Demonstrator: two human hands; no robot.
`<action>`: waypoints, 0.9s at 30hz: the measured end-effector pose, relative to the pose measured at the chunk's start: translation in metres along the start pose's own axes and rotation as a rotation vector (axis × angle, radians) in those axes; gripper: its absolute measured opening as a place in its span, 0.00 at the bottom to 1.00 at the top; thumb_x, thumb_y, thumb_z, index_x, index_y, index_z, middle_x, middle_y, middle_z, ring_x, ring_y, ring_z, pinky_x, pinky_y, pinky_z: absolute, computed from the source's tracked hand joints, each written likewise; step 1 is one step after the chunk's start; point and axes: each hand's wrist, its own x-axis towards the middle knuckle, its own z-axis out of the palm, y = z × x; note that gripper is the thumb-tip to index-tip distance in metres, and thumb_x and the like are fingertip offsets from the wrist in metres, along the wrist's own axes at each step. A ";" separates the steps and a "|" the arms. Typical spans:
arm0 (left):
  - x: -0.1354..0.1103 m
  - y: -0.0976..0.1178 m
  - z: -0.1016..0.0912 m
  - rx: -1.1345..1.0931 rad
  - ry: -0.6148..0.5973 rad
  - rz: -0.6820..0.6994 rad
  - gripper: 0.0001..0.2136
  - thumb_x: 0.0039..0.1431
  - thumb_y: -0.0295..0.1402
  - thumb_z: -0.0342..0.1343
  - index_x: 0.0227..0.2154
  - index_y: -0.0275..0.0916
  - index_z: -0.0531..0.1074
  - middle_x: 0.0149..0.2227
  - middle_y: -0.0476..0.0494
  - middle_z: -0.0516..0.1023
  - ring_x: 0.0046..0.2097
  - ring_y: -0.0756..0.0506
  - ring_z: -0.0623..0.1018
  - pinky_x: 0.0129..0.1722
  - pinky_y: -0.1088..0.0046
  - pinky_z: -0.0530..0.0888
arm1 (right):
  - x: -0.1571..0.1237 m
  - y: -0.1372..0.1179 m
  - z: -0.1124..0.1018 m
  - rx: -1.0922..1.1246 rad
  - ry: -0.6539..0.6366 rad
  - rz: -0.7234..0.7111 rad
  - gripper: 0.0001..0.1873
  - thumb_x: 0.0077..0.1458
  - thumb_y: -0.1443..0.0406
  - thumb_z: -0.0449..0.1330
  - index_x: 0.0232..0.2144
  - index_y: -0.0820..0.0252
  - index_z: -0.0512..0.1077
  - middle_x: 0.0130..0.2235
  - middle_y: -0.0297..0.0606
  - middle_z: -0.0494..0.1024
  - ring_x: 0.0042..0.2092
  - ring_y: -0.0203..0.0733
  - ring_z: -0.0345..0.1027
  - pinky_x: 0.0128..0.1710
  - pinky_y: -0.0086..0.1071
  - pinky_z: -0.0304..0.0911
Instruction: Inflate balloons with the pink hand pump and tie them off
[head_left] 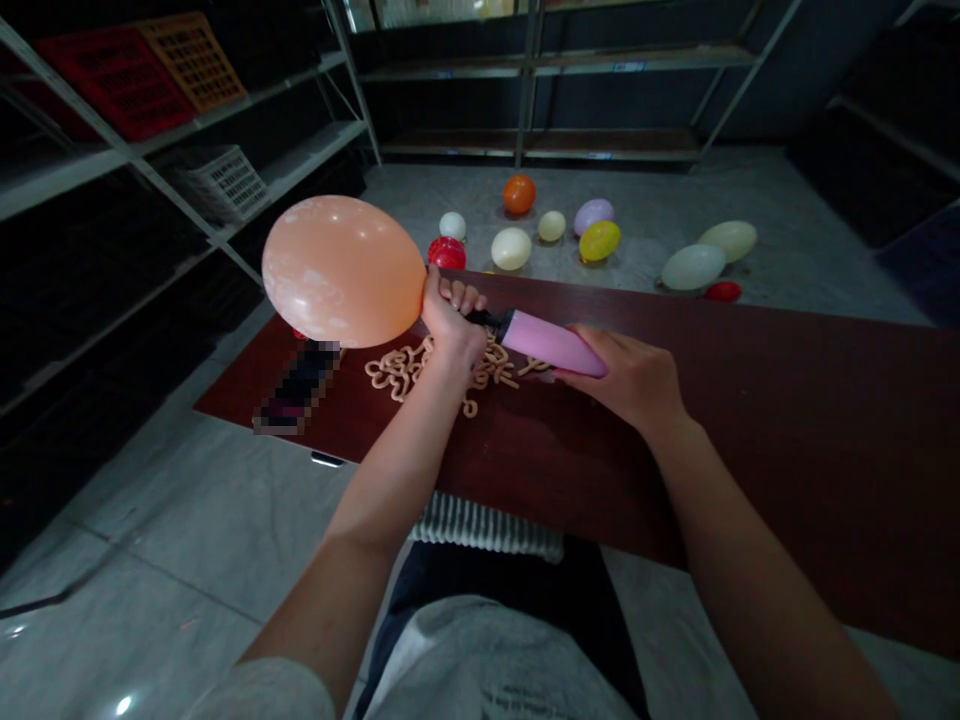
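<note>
My left hand is closed around the neck of a large inflated peach balloon, at the black nozzle end of a pink hand pump. The balloon bulges out to the left of that hand, above the table. My right hand grips the rear of the pump's pink barrel. Balloon neck and nozzle tip are mostly hidden by my left fingers. Beneath my left wrist, a heap of beige curled strips lies on the dark red table.
A phone-like dark object, blurred out, lies at the table's left end. Beyond the table, several balloons rest on the grey floor, among them an orange one and a yellow one. Metal shelves with crates stand behind and left.
</note>
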 end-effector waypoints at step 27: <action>0.019 0.030 -0.004 -0.083 0.052 0.129 0.22 0.70 0.33 0.43 0.17 0.40 0.49 0.13 0.57 0.46 0.14 0.54 0.50 0.16 0.76 0.53 | -0.007 0.046 -0.012 -0.098 0.109 0.134 0.28 0.55 0.50 0.59 0.53 0.60 0.69 0.51 0.49 0.75 0.53 0.51 0.66 0.51 0.42 0.61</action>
